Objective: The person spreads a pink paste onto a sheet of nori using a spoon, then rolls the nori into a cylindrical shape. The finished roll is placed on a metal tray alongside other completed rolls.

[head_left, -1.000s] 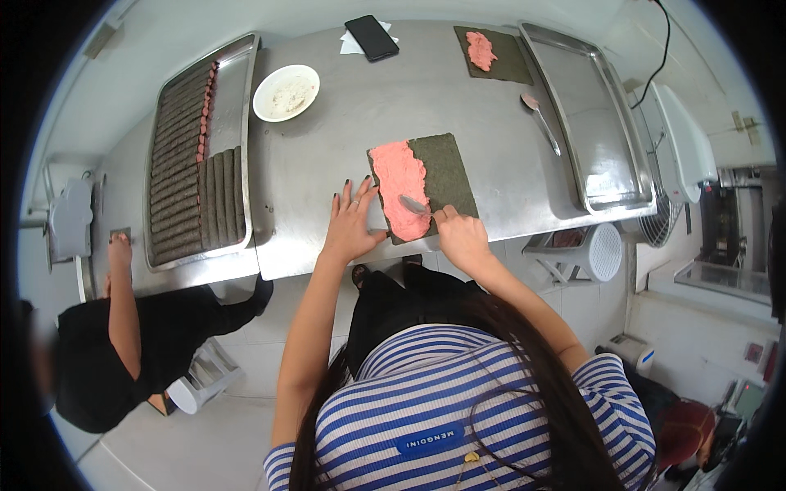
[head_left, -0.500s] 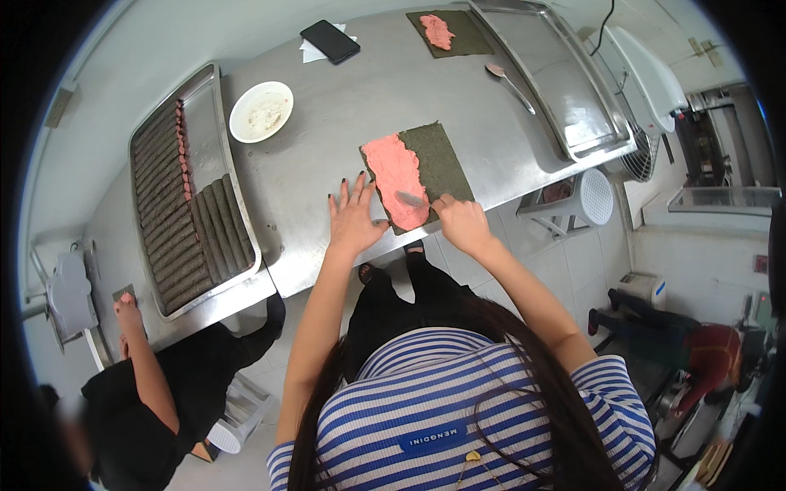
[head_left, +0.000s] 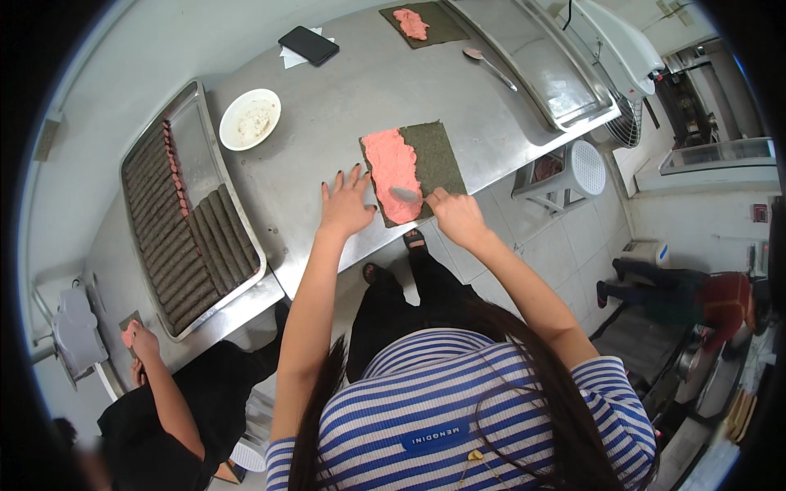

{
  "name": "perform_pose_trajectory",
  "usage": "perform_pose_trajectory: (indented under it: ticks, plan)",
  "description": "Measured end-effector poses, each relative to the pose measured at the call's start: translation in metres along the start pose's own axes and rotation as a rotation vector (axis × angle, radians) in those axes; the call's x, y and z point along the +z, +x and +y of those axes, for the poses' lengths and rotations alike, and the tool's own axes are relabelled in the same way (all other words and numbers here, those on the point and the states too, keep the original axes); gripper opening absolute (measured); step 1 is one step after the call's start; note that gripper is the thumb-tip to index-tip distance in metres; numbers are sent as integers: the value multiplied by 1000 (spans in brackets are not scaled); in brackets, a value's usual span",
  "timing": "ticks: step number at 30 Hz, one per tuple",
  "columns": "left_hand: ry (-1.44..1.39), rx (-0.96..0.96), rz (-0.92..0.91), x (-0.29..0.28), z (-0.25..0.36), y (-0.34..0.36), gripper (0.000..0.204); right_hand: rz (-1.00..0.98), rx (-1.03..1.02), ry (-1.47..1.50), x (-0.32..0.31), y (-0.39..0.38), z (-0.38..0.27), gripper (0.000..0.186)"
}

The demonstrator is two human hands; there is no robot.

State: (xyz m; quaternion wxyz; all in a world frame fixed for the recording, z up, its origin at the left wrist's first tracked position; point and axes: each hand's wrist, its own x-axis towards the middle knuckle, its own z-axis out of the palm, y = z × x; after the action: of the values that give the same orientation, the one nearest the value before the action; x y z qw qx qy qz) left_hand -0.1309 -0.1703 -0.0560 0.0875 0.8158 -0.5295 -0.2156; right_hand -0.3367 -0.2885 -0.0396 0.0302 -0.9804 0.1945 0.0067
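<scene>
steel bench [head_left: 327, 123]: seaweed sheet [head_left: 413, 170] with pink paste near front edge, second sheet [head_left: 423, 22] at back, white bowl [head_left: 250, 119], phone [head_left: 308, 44], spoon [head_left: 489, 67], tray of rolls [head_left: 176, 237] at left, empty tray [head_left: 540, 57] at right.

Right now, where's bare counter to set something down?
Free: steel between the white bowl and the seaweed sheet, and behind that sheet, up to the phone. Crowded: the tray of rolls and the front edge under both hands.
</scene>
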Motion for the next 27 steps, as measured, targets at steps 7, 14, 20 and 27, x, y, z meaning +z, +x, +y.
perform_pose_trajectory:
  ticks: [7, 14, 20, 27]
  plan:
    - [-107, 185, 157, -20, 24, 49, 34, 71, -47, -91, 6, 6, 5, 6]
    - [137, 394, -203, -41, 62, 137, 38, 159, -45, -77, 3, 31, 19, 9]
    - [229, 395, -274, -33, 61, 176, 40, 111, 30, -62, 4, 48, 27, 13]
    - [135, 363, -219, -23, 58, 179, 41, 34, 44, 3, -5, 35, 18, 13]
